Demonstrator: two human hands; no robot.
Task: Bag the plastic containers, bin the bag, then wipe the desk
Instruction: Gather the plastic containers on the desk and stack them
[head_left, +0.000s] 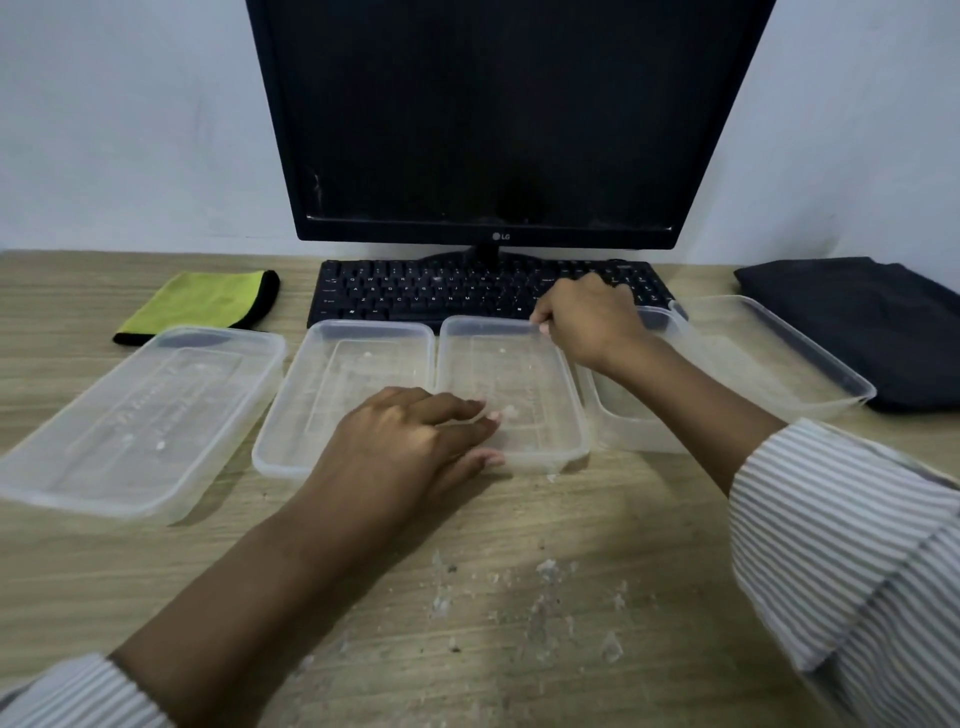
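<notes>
Head view:

- The middle tub (511, 387) lies right under both hands, dead ahead, with its long axis running away from the person toward the keyboard (415, 293).
- The right hand (589, 325) is at its far right corner, fingers curled over the rim there in what looks like a pinch on the edge. The left hand (415, 447) rests at the near left corner, fingers loosely spread and partly over the near rim; I cannot tell whether it grips or only steadies.
- The two hands sit on opposite corners, so I judge that a lift would come up level; the right hand has the surer hold.
- Five clear tubs stand in a row across the desk (519, 519): a left tub (140, 421) angled outward, a second tub (343, 389) touching the middle one, a fourth tub (631, 415) partly hidden by the right forearm, and a far-right tub (769, 358) tilted with its edge against the dark bag (862, 322).
- The tubs are thin, see-through and lidless, with a few pale crumbs stuck inside; they will probably flex if squeezed and should nest.
- The dark bag lies folded flat on the right, nearer the right hand, so the tubs are not yet bagged.
- A green cloth (200, 299) lies at the far left, beside the keyboard and in front of the monitor (493, 119).
- Crumbs (545, 587) lie scattered on the near desk, between the arms.
</notes>
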